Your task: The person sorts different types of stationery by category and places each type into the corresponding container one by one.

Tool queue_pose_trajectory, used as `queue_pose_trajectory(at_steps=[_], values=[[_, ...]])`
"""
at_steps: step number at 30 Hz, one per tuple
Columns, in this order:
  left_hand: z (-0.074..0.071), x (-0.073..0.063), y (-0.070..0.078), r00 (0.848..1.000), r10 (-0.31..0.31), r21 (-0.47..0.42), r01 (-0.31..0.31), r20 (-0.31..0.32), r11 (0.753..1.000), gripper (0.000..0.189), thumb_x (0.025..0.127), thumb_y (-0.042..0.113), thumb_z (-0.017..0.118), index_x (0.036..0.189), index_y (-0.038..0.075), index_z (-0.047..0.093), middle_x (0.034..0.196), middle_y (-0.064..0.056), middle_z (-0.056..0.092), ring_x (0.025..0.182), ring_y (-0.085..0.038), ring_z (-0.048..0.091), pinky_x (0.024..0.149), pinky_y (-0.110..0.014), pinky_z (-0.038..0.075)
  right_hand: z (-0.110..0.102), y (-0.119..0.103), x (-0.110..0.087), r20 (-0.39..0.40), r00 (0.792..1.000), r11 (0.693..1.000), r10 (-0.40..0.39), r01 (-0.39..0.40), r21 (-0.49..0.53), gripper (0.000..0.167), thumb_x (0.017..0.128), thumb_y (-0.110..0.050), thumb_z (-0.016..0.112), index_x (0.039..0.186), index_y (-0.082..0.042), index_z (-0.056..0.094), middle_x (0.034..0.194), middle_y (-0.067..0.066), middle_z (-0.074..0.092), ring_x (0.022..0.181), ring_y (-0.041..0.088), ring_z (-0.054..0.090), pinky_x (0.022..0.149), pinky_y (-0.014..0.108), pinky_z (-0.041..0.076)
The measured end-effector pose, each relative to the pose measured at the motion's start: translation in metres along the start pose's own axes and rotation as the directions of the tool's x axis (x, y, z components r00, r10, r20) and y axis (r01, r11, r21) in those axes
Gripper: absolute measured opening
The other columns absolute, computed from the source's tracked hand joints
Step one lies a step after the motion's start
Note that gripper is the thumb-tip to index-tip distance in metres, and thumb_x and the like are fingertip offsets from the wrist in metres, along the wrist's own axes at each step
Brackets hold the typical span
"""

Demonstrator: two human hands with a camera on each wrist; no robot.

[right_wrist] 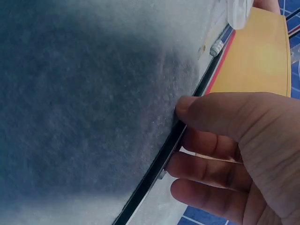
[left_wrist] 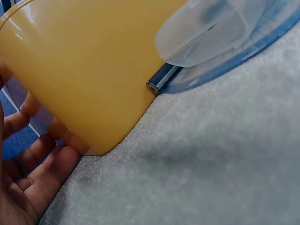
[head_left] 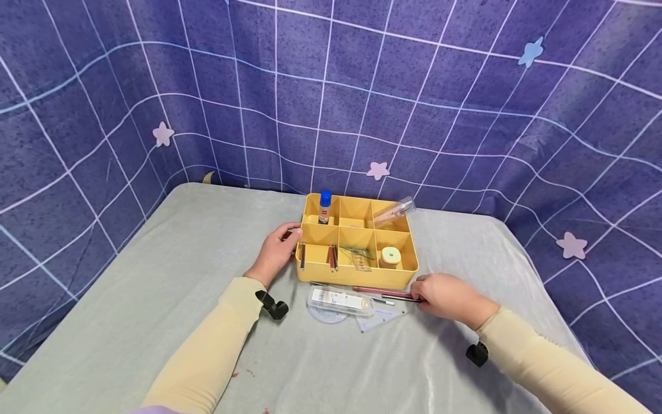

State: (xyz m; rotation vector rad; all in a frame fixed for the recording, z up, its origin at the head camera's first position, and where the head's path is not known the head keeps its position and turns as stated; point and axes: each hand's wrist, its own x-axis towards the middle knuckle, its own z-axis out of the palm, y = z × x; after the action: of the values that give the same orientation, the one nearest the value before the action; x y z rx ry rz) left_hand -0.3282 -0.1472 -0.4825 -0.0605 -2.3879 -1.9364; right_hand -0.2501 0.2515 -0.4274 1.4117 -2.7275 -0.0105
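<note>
In the head view, my left hand (head_left: pixel 276 253) rests against the left side of a yellow compartment organizer (head_left: pixel 357 278). The left wrist view shows its loosely bent fingers (left_wrist: pixel 58 168) touching the organizer's outer wall. My right hand (head_left: pixel 447 296) is by the organizer's front right corner. Between thumb and fingers it pinches a dark pencil (right_wrist: pixel 161 157) lying on the cloth. A red pencil (head_left: pixel 380 291) lies beside it along the organizer's front. Also in front are a clear plastic case (head_left: pixel 338 301), a clear protractor (head_left: pixel 326 316) partly under it, and a clear set square (head_left: pixel 380 319).
The organizer holds a blue-capped glue stick (head_left: pixel 324 207), short pencils (head_left: pixel 332 257), small rulers (head_left: pixel 358 259), a round cream-coloured item (head_left: pixel 390 256) and a clear tube (head_left: pixel 395 211) leaning over the rim. Grey cloth (head_left: pixel 217 224) covers the table; a blue-purple curtain (head_left: pixel 310 109) hangs behind.
</note>
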Motion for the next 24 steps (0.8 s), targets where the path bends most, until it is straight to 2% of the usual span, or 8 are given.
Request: queue_pose_trajectory(at_steps=[7, 14, 19, 24], values=[[0.0, -0.001, 0.001, 1.0, 0.003, -0.005, -0.003, 0.0, 1.0, 0.04, 0.102, 0.042, 0.058, 0.133, 0.018, 0.063, 0.106, -0.013, 0.061, 0.084, -0.023, 0.064, 0.067, -0.033, 0.057, 0.001, -0.008, 0.001, -0.017, 0.998, 0.997, 0.066, -0.066, -0.03, 0.032, 0.07, -0.004, 0.079, 0.068, -0.02, 0.051, 0.067, -0.011, 0.046, 0.056, 0.006, 0.042, 0.049, 0.026, 0.039], [-0.002, -0.003, 0.001, 1.0, 0.015, -0.005, -0.015, 0.003, 1.0, 0.041, 0.103, 0.041, 0.058, 0.134, 0.016, 0.063, 0.105, -0.014, 0.061, 0.083, -0.021, 0.063, 0.066, -0.031, 0.056, -0.001, -0.011, 0.003, -0.002, 0.998, 0.997, 0.067, -0.067, -0.021, 0.031, 0.067, 0.0, 0.074, 0.066, -0.02, 0.05, 0.066, -0.012, 0.044, 0.056, 0.005, 0.04, 0.049, 0.024, 0.036], [-0.002, -0.004, 0.003, 1.0, 0.009, -0.02, -0.009, 0.006, 1.0, 0.039, 0.103, 0.039, 0.058, 0.134, 0.016, 0.063, 0.105, -0.014, 0.061, 0.082, -0.02, 0.063, 0.065, -0.031, 0.056, -0.025, -0.014, 0.006, 0.004, 0.998, 0.997, 0.068, -0.068, 0.031, 0.033, 0.062, 0.004, 0.066, 0.065, -0.019, 0.043, 0.066, -0.012, 0.035, 0.058, 0.004, 0.03, 0.05, 0.022, 0.027], [-0.002, -0.004, 0.002, 1.0, 0.004, -0.029, -0.004, 0.003, 1.0, 0.038, 0.102, 0.039, 0.059, 0.133, 0.017, 0.063, 0.105, -0.014, 0.061, 0.082, -0.02, 0.063, 0.064, -0.031, 0.055, -0.059, -0.018, 0.018, 0.009, 0.999, 0.984, -0.051, 0.048, 0.171, 0.029, 0.062, 0.005, 0.064, 0.066, -0.017, 0.046, 0.066, -0.014, 0.033, 0.06, 0.0, 0.032, 0.053, 0.018, 0.028]])
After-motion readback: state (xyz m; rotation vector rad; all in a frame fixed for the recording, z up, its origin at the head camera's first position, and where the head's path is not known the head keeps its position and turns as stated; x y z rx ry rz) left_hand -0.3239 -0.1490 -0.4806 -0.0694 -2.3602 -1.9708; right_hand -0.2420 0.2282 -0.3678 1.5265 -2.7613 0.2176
